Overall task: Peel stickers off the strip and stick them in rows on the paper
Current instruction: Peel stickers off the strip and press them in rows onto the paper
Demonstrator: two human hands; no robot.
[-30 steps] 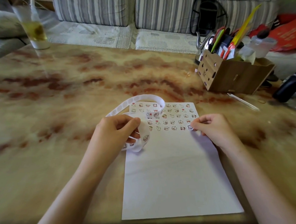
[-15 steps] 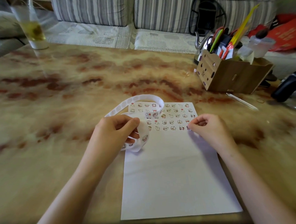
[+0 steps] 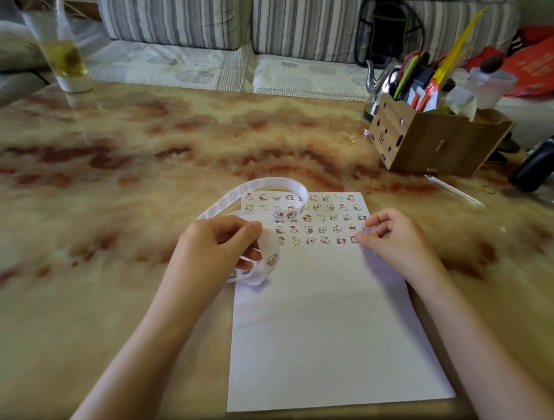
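Left hand (image 3: 220, 248) gripped looped sticker strip (image 3: 268, 186), likely readying next peel; right hand (image 3: 396, 239), loosely curled, empty, pressed row-end sticker (image 3: 353, 239) onto paper (image 3: 324, 335).

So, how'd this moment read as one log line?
left hand: holds white sticker strip | right hand: thumb at end of lowest sticker row | white paper sheet: sticker rows across top

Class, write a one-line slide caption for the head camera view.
Left hand holds the looped sticker strip; right hand rests at the end of the nearest sticker row on the paper.
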